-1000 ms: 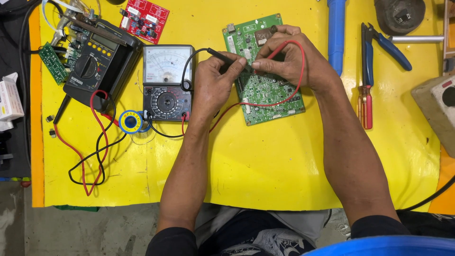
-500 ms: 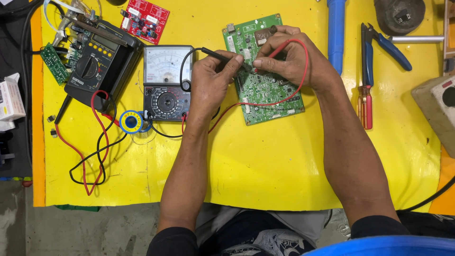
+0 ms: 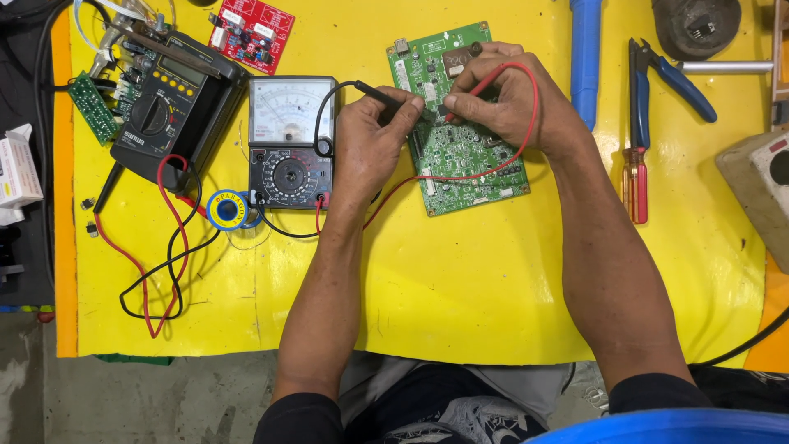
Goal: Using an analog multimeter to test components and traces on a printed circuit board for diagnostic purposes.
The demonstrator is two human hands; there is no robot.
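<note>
A green circuit board (image 3: pixel 468 156) lies on the yellow table (image 3: pixel 460 279). My left hand (image 3: pixel 370 144) grips a black test probe (image 3: pixel 380 94) and holds its tip to the board. My right hand (image 3: pixel 509 99) pinches a red test probe (image 3: pixel 475 86), its tip also down on the board. The red lead (image 3: pixel 460 178) and black lead (image 3: pixel 322 115) run to an analogue multimeter (image 3: pixel 289 140) just left of my left hand.
A black digital multimeter (image 3: pixel 168 107) with red and black leads lies at the left, a small red board (image 3: pixel 252 33) above it. A solder spool (image 3: pixel 227 209) sits by the analogue meter. To the right lie a blue tool handle (image 3: pixel 585 57), blue pliers (image 3: pixel 662 78) and a red screwdriver (image 3: pixel 637 185).
Both hands have stayed on the board with only slight shifts of the probe tips.
</note>
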